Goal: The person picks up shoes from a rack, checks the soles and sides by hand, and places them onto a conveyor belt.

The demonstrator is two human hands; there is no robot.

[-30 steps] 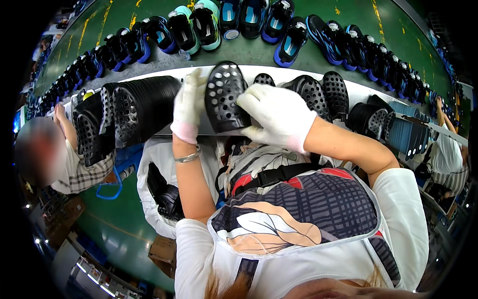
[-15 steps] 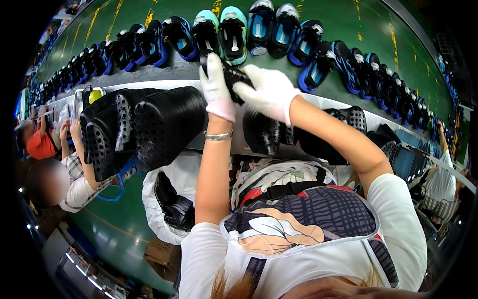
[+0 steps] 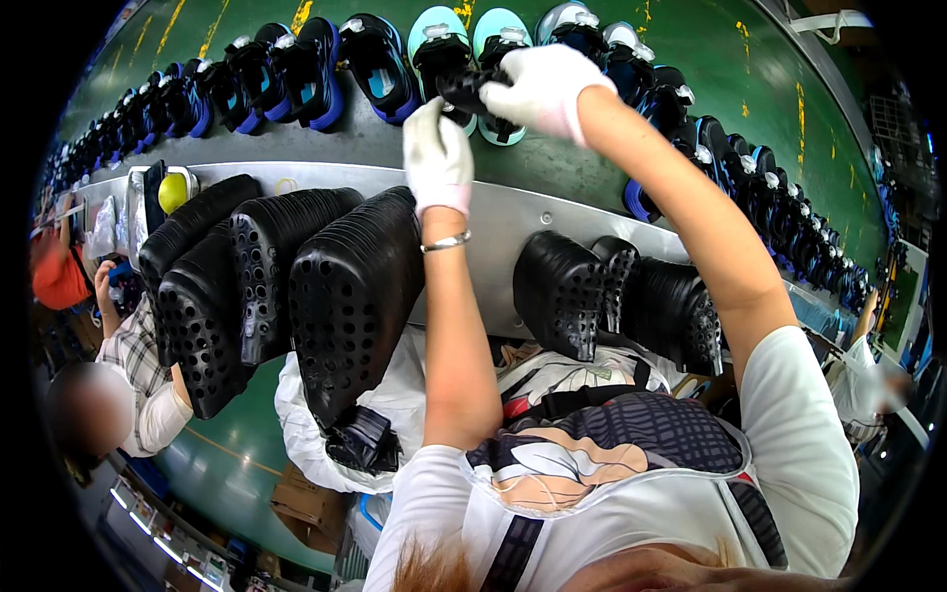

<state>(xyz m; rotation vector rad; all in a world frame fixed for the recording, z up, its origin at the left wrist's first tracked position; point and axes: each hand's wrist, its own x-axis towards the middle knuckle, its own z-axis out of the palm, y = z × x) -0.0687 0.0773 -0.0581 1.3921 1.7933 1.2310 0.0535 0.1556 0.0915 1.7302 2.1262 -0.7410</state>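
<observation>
My right hand (image 3: 552, 91), in a white glove, grips a black moulded plastic shoe insert (image 3: 464, 91) over the opening of the left mint-green shoe (image 3: 434, 28). Part of the insert is hidden by the fingers. At the heel end of this shoe is my white-gloved left hand (image 3: 438, 163), its fingers closed against the heel edge. A second mint-green shoe (image 3: 499, 39) stands alongside on the right, partly covered by my right hand. Nearer to me, stacks of nested black perforated inserts (image 3: 360, 286) lie left of my left forearm, and smaller stacks (image 3: 557, 291) lie to its right.
A long row of black and blue shoes (image 3: 380, 64) runs along the green conveyor (image 3: 552, 187) behind a metal edge (image 3: 473, 212). A white bag (image 3: 306, 434) holds black inserts below. Other people (image 3: 148, 385) work at both sides. A cardboard box (image 3: 311, 508) stands on the floor.
My right hand has moved up and away from me with the insert, to the mint-green shoe. My left hand has come off the insert to the shoe's heel. The view has shifted.
</observation>
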